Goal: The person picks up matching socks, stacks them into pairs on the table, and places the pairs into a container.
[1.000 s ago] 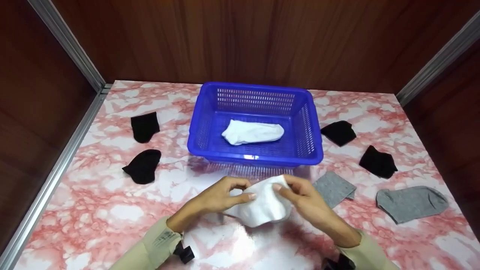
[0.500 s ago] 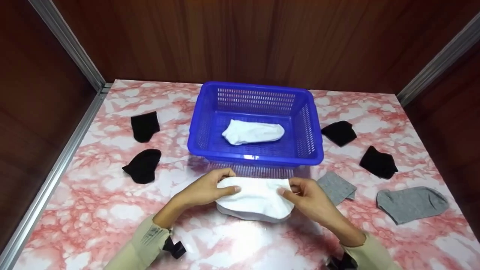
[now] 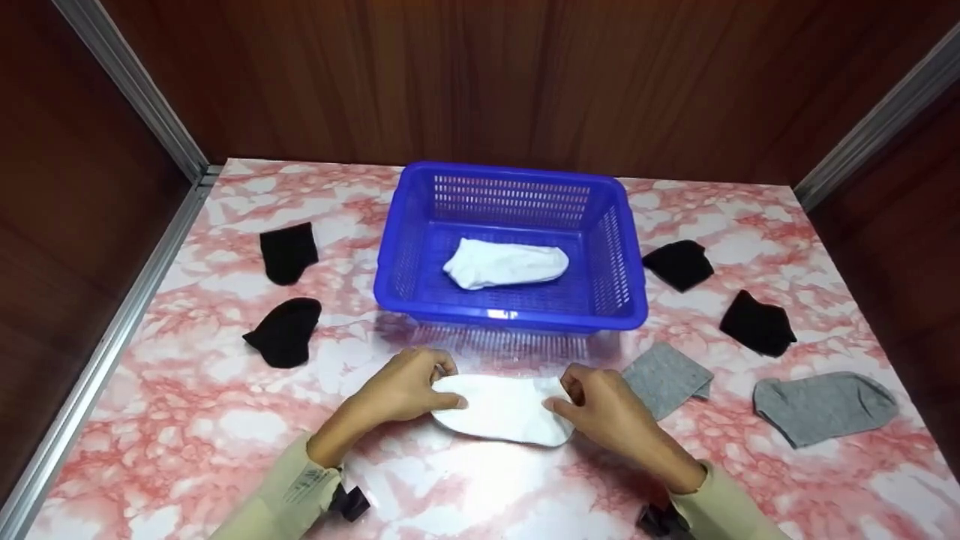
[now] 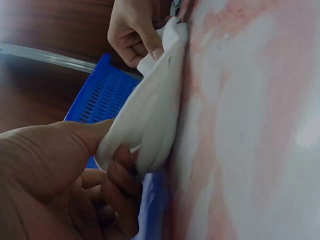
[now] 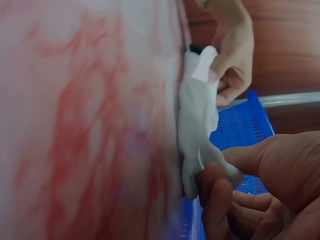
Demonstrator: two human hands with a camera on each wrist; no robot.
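Observation:
A white sock [image 3: 499, 411] stretches sideways between both hands, in front of the basket. My left hand [image 3: 405, 386] pinches its left end between thumb and fingers. At the other end my right hand [image 3: 604, 405] pinches the fabric the same way. Both wrist views show the white sock [image 4: 150, 105] hanging in loose layers, its lower edge at or close to the table. Another white sock [image 3: 510, 264] lies flat inside the blue basket [image 3: 510, 319]. Just right of my right hand, a folded grey sock [image 3: 667, 379] lies on the table, partly hidden by that hand.
A second grey sock [image 3: 825, 405] lies at the right. Two black socks [image 3: 679, 265] are right of the basket; another black sock [image 3: 289, 253] and a black sock below it [image 3: 285, 332] lie left. Brown panels [image 3: 495, 82] enclose the marbled table [image 3: 187, 390] at the back and sides.
The held white sock was bunched and tilted, then spread wide between the hands. Now it lies lower and flatter, and both hands have come down slightly toward the table.

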